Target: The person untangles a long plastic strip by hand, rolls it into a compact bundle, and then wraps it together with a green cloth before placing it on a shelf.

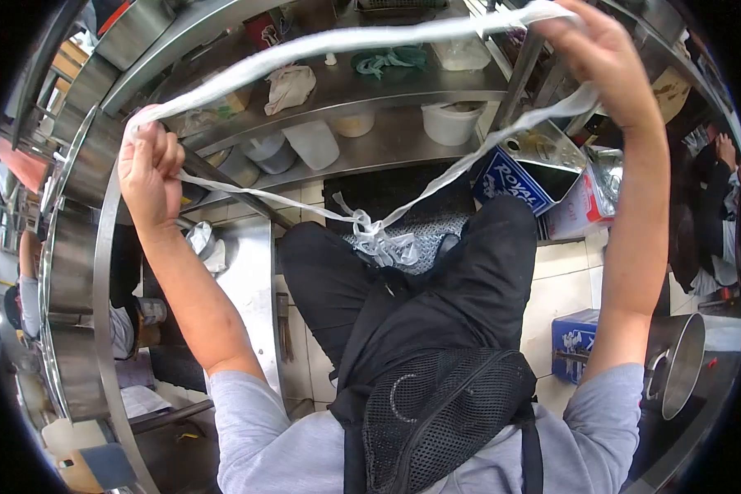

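A long white strip (329, 41), thin and twisted like plastic or soft cloth, is stretched between my raised hands. My left hand (151, 165) is closed around it at the left, and my right hand (597, 62), slightly blurred, grips it higher up on the right. From both hands the lower lengths slope down to a knotted bunch of the same white material (379, 239), which hangs between my knees. Behind the bunch, a grey patterned surface (436, 239) shows between my legs. A black mesh bag (445, 412) lies against my front.
Metal shelves (362, 152) ahead carry white tubs (451, 123), a cloth (290, 89) and a green bundle (389, 59). Blue tins (514, 183) stand right of my knees. A large pot (683, 366) is at the right. People are visible at both sides.
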Demonstrator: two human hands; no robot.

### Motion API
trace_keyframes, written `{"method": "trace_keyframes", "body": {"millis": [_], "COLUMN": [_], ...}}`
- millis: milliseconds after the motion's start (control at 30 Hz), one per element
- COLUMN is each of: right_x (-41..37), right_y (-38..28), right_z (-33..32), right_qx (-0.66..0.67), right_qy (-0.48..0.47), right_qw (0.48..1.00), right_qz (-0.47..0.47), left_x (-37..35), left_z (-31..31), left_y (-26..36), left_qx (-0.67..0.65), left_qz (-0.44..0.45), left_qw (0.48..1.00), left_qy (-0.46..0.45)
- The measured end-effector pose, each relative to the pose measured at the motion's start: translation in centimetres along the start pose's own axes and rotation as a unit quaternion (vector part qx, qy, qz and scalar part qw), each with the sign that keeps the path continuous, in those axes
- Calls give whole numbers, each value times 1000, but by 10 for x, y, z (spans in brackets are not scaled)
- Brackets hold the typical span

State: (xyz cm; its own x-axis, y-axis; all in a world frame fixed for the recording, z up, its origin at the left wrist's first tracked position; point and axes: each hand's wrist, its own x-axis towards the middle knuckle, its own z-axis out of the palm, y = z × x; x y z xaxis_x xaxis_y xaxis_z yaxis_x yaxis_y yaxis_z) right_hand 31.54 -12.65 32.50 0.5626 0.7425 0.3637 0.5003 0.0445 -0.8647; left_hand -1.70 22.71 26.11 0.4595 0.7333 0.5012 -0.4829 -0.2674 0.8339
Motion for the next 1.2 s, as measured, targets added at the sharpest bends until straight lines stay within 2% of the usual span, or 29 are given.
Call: {"method": "trace_keyframes", "body": {"millis": [33, 67, 100, 133, 167, 200, 267, 333, 400, 467, 533, 600, 633, 667, 733, 767, 800, 833, 867, 900, 933, 967, 1000, 1033, 1067, 1100, 1133, 1167, 1200], "right_x": [7, 16, 14, 12, 34, 42, 33, 26, 20, 10, 12, 22, 30, 20, 25, 15, 5, 12, 16, 22, 20, 33, 44, 36, 28, 56, 45, 53, 61], "right_y": [36, 44, 37, 31, 86, 86, 72, 76, 78, 63, 63, 71, 64, 63, 41, 27, -10, -2, -9, 2, -28, -19, -7, -19, -30, -19, -42, -31, -19], "right_z": [22, 8, 8, 10, -44, -64, -75, -87, -84, -52, -56, -89, -89, -87, -35, -6, 40, 54, 71, 89, 109, 124, 134, 135, 133, 128, 122, 112, 99], "right_qx": [-104, -71, -51, -31, 130, 225, 279, 293, 321, 202, 165, 395, 451, 335, 262, -69, -219, -199, -183, -177, -212, -259, -303, -311, -319, -289, -238, -242, -245], "right_qy": [50, -82, -6, 68, 123, 82, 123, 129, 88, 125, 122, 201, -67, 190, 176, 123, 132, 46, -34, -67, -99, -87, -72, -56, -39, -73, -86, -59, -33], "right_qw": [979, 989, 996, 996, 981, 959, 941, 936, 932, 971, 979, 888, 864, 913, 948, 988, 967, 977, 981, 969, 970, 948, 913, 901, 889, 909, 953, 946, 937], "right_qz": [-169, -104, -78, -51, -72, -149, -144, -144, -145, 1, -5, -125, -215, -136, -30, -55, 3, -55, -62, -158, -64, -165, -265, -296, -327, -292, -165, -206, -246], "left_x": [0, 0, 3, 6, 11, 17, 23, 23, 13, 8, 5, 2, 0, 0, 5, 2, -6, -13, -22, -29, -33, -29, -22, -20, -31, -23, -11, -5, -5], "left_z": [4, 6, 8, 10, 1, -17, -44, -51, -44, -53, -46, -49, -39, -38, -33, -11, 22, 52, 79, 104, 124, 138, 151, 161, 168, 156, 134, 116, 106], "left_y": [0, 0, 5, 17, 29, 39, 44, 38, 24, 8, -4, -14, -16, -14, -10, -7, -5, -4, -6, -13, -20, -25, -30, -34, -38, -33, -26, -22, -22], "left_qx": [-6, -13, -20, -40, -52, -62, -81, 15, 42, 35, 48, 22, 33, 36, 92, 103, 114, 93, 71, 89, 106, 107, 125, 141, 155, 181, 207, 200, 216], "left_qz": [14, 28, 67, 87, 107, 128, 132, 100, 69, 28, 7, -1, 14, 12, 3, -7, -17, -14, -11, -13, -15, -16, -30, -43, 64, 20, -22, -18, -22], "left_qw": [999, 995, 994, 995, 992, 987, 986, 981, 981, 988, 984, 988, 982, 982, 996, 994, 991, 984, 971, 963, 954, 954, 932, 906, 951, 946, 939, 935, 941], "left_qy": [-46, -91, -80, 5, 41, 78, 64, 167, 175, 149, 170, 151, 186, 186, 21, -24, -68, -149, -229, -255, -281, -280, -339, -396, -261, -268, -274, -291, -259]}}
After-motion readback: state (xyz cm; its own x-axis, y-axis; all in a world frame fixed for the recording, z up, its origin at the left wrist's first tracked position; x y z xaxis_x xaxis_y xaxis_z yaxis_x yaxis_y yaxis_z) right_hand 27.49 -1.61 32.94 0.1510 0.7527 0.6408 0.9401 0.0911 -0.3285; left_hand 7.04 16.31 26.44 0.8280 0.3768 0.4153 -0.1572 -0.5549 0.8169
